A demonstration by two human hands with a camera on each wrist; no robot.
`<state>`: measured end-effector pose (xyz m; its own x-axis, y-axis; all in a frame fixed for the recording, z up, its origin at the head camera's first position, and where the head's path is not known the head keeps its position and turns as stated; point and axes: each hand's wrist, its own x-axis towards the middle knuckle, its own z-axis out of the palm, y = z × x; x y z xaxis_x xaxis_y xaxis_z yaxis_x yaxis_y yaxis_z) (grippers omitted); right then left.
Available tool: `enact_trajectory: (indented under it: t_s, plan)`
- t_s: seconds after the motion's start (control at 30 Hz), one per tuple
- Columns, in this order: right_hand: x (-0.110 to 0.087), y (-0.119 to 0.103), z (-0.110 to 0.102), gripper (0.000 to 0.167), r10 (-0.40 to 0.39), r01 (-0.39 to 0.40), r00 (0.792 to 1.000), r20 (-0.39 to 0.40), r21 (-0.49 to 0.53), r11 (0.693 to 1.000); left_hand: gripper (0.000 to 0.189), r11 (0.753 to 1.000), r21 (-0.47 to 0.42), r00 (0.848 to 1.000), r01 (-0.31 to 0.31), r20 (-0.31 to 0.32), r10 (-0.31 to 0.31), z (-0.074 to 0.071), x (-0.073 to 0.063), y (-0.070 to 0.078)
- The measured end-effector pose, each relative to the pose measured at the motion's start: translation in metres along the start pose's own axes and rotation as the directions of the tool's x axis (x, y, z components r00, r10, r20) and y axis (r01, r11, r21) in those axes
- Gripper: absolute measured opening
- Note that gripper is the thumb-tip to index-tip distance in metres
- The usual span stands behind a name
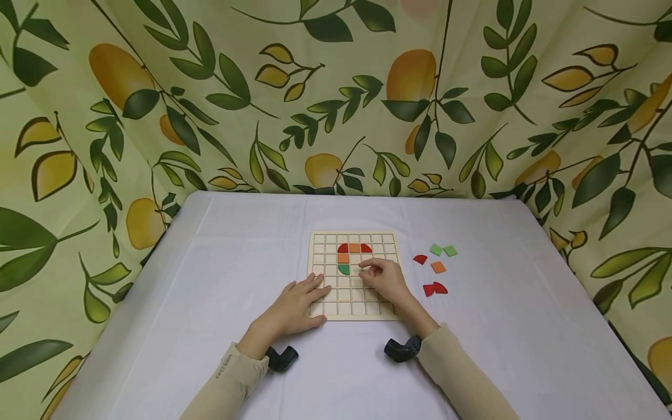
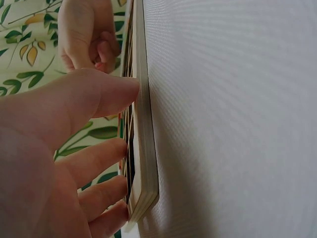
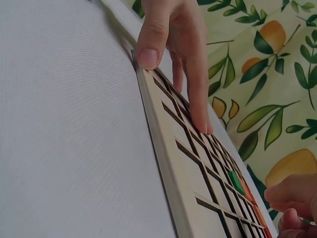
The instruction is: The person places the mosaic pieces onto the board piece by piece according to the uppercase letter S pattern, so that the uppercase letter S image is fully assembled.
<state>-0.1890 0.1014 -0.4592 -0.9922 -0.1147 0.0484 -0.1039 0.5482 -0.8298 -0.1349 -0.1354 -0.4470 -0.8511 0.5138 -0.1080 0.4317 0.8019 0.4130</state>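
A pale wooden grid board (image 1: 331, 309) lies on the table. On it are red quarter-round pieces (image 1: 366, 249), orange square tiles (image 1: 343, 258) and a green quarter-round piece (image 1: 343, 269), forming a hooked shape. My left hand (image 1: 296, 306) rests on the board's lower left with fingers spread, the thumb at its near edge (image 2: 143, 124). Over the board's right half is my right hand (image 1: 385, 280), fingers bent and thumb near the index fingertip, just right of the green piece. Whether a small piece sits between those fingertips cannot be made out; the right wrist view shows only part of that hand (image 3: 294, 203).
Right of the board lie loose pieces: two light green squares (image 1: 436, 249), an orange square (image 1: 438, 267) and several red quarter-rounds (image 1: 440, 287). A white cloth (image 1: 252, 251) covers the table. A fruit-and-leaf patterned curtain (image 1: 336, 116) hangs behind. Black devices (image 1: 401, 350) sit at both wrists.
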Motion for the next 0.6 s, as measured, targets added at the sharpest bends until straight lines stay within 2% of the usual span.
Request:
enact_trajectory:
  t_s: [0.13,0.43,0.6]
  plan:
    - [-0.001,0.003,-0.003,0.015,-0.008,0.008,1.000,-0.013,-0.004,1.000,0.062,1.000,0.001,1.000,-0.001,0.001,0.001,0.000,-0.001,0.000]
    - [-0.006,0.009,-0.016,0.016,0.053,-0.053,0.999,-0.003,0.010,0.999,0.063,1.000,0.014,1.000,-0.016,-0.002,0.016,0.001,0.000,-0.001]
    - [-0.007,0.011,-0.023,0.018,0.069,-0.069,0.998,0.001,0.020,0.997,0.063,1.000,0.009,1.000,-0.004,0.005,0.004,0.002,0.000,-0.001]
